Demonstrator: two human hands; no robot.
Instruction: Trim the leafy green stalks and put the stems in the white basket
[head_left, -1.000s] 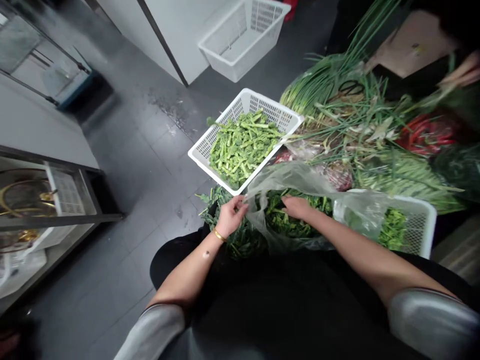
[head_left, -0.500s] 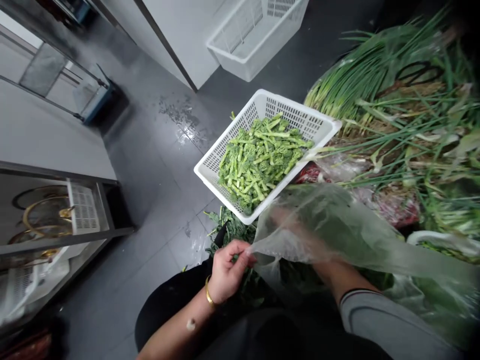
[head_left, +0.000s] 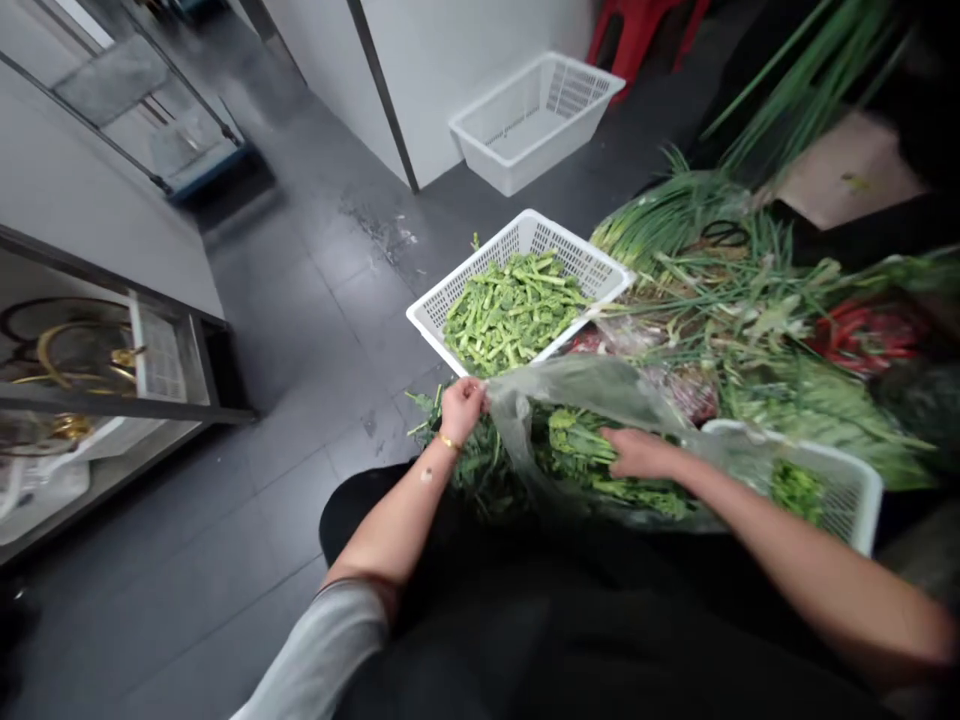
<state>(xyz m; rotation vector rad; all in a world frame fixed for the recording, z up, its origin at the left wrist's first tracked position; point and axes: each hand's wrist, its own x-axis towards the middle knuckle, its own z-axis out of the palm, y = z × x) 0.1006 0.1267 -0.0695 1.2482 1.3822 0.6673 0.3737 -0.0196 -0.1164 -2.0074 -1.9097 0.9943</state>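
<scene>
My left hand (head_left: 465,408) is closed on the edge of a clear plastic bag (head_left: 600,375), pulling that side up. My right hand (head_left: 637,453) is over the bag's opening, fingers closed around the stems of leafy broccolini (head_left: 577,440); its fingertips are partly hidden by the greens. Just beyond my left hand stands a white slotted basket (head_left: 600,255) heaped with trimmed broccolini stalks (head_left: 514,310). Loose dark green leaves (head_left: 480,460) lie below my left hand.
Spring onions (head_left: 660,215) and scissors (head_left: 724,233) lie at right, near red chillies (head_left: 874,335). A white basket (head_left: 866,500) with cut greens sits under my right forearm. Another white basket (head_left: 510,170) stands by the wall. Someone at top right holds green onion stalks (head_left: 832,80). Shelving (head_left: 217,412) is at left.
My right hand, earlier blurred behind the bag's film, now shows at the broccolini in its opening. The bag is lower and opened wider. The view has shifted, showing more of the right side.
</scene>
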